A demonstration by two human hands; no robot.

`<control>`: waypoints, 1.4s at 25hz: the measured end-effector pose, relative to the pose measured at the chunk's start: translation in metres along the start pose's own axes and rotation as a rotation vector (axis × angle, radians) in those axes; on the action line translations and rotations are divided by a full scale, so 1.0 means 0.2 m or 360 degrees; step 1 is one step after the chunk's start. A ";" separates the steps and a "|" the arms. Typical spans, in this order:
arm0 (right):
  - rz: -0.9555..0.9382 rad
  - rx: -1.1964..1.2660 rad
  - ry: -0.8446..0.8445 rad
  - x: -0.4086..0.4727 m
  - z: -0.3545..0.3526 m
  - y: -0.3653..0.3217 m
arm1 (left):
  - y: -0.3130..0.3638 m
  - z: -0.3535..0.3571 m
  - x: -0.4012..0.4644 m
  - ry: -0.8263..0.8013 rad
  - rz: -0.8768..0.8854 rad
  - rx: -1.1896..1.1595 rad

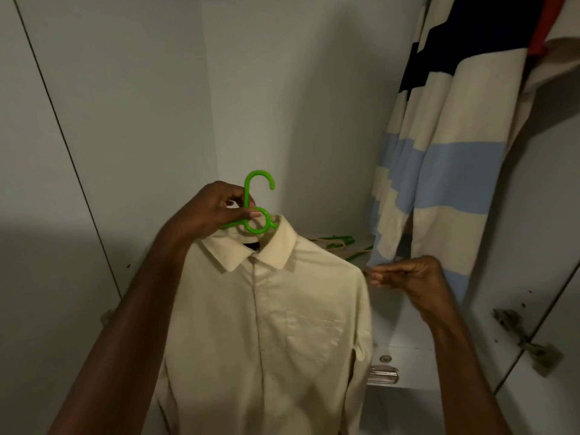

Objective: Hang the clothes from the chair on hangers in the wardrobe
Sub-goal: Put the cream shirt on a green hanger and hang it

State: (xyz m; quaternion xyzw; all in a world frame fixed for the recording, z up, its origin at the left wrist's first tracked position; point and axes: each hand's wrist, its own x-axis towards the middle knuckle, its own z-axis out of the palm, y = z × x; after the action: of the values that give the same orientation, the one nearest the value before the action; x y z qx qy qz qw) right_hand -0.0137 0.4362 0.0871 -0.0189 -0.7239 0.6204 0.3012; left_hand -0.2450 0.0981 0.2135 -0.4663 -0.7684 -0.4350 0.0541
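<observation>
Cream collared cotton shirt [266, 324] on green plastic hanger [255, 208], ready for wardrobe.
Left hand [213, 211] pinches hanger neck, hook free; right hand [408, 277] loosely curled, empty, beside shoulder.

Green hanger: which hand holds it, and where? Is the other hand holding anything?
Left hand grips the green hanger at its neck, below the hook. Right hand seems to hold nothing.

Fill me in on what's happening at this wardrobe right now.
A person is hanging clothes. The left hand grips a green hanger by its neck, with a cream shirt already on it, held up inside the wardrobe but not yet hooked onto anything. The right hand is at the shirt's shoulder. A striped garment hangs to the right.
</observation>
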 end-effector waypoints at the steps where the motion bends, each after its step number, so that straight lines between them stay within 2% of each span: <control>1: -0.0034 0.0024 0.0033 0.00 -0.07 0.03 | -0.01 -0.04 -0.02 0.0040 -0.0052 -0.0063; 3: -0.0018 -0.0092 0.0026 0.01 -0.09 0.04 | -0.01 -0.07 -0.05 0.0058 -0.0111 -0.0155; 6: -0.0089 -0.0316 -0.0207 0.04 0.07 0.03 | 0.03 0.01 -0.04 -0.0019 -0.0081 -0.0200; 7: -0.0096 -0.0348 -0.0211 0.06 0.11 0.04 | 0.04 0.03 -0.03 -0.0015 -0.0048 -0.0177; 12: 0.0101 -0.0139 -0.0242 0.06 0.11 0.08 | -0.01 -0.01 -0.05 -0.0014 -0.0077 -0.0209; 19: 0.0016 -0.0101 0.0087 0.03 0.07 0.06 | -0.06 -0.03 -0.05 0.0052 -0.0148 -0.0316; 23: 0.0041 -0.0079 0.0081 0.01 0.06 0.03 | -0.06 -0.01 -0.05 -0.0009 -0.0116 -0.0324; 28: 0.0007 -0.0463 -0.0262 -0.01 0.13 -0.05 | -0.02 0.05 -0.02 -0.0032 0.0019 -0.0365; 31: -0.0226 -0.0921 -0.0249 0.07 0.22 -0.08 | 0.03 0.07 0.00 -0.0098 0.0064 -0.0384; 35: -0.0189 -0.0476 -0.0367 0.12 0.33 -0.08 | 0.06 0.11 0.01 -0.0185 0.0105 -0.0371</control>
State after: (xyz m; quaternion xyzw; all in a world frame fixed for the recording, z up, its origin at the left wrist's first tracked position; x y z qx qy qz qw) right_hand -0.0577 0.3838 0.1085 0.0504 -0.8376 0.4851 0.2462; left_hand -0.2297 0.1182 0.2092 -0.5188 -0.6987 -0.4916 -0.0307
